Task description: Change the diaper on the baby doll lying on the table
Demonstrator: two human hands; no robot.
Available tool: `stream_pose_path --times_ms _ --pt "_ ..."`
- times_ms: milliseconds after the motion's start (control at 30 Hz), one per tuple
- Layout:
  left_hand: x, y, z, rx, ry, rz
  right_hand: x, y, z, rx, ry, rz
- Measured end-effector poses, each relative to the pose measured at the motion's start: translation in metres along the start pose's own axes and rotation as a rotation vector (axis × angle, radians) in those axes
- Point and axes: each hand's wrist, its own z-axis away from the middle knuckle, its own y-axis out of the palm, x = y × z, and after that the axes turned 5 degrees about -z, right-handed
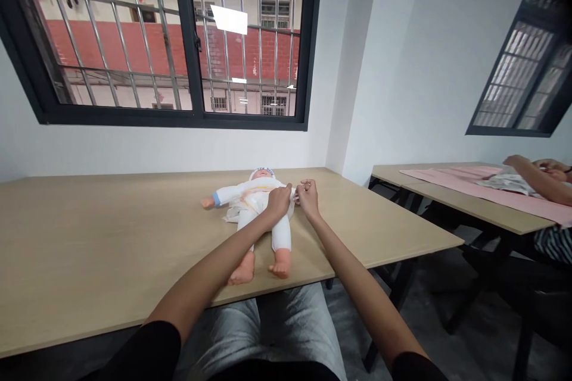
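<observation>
A baby doll (239,195) in white clothing with a blue cuff lies on its back on the table (111,238). Its head, in a patterned hat (263,171), points to the window and its bare feet towards me. Thin white material spreads about its waist. My left hand (279,202) is closed over the doll's side, fingertips hidden, at the white clothing. Beside it, my right hand (308,196) pinches at the edge of that clothing near the doll's arm. Exactly which bit of fabric each hand holds is too small to tell.
A barred window (250,122) is in the wall behind the table. To the right stands another table (513,223) with a pink cloth (469,189) on it. Another person's arm (543,181) reaches over white fabric there. Dark table legs stand below.
</observation>
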Motion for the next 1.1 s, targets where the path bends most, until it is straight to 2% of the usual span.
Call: stream_pose_path --times_ms 133,233,400,500,600,700,800,967,1100 --pt "0.002 0.0 -0.014 0.018 0.027 -0.016 0.0 0.0 0.0 -0.007 0.021 -0.019" --pt "0.003 0.001 -0.016 0.021 0.081 -0.022 -0.004 0.0 -0.002 -0.003 0.049 -0.018" --pt "0.002 0.004 0.002 0.003 0.143 -0.045 -0.017 0.0 -0.008 0.01 0.171 -0.037" --pt "0.001 0.004 0.015 -0.018 0.235 -0.07 -0.02 0.0 -0.01 0.029 0.153 -0.034" --pt "0.0 0.003 0.024 -0.112 0.317 -0.144 -0.019 -0.001 -0.01 0.05 0.138 -0.044" --pt "-0.001 0.004 0.027 -0.167 0.238 -0.19 -0.015 -0.002 -0.008 0.057 0.144 -0.065" --pt "-0.001 0.007 0.027 -0.107 0.159 -0.176 -0.011 -0.003 -0.007 0.064 0.118 -0.034" --pt "-0.001 0.006 0.029 -0.086 0.187 -0.149 -0.003 -0.007 -0.011 0.135 0.156 -0.077" --pt "-0.003 0.0 0.031 -0.084 0.207 -0.111 0.005 -0.01 -0.016 0.209 0.11 -0.051"
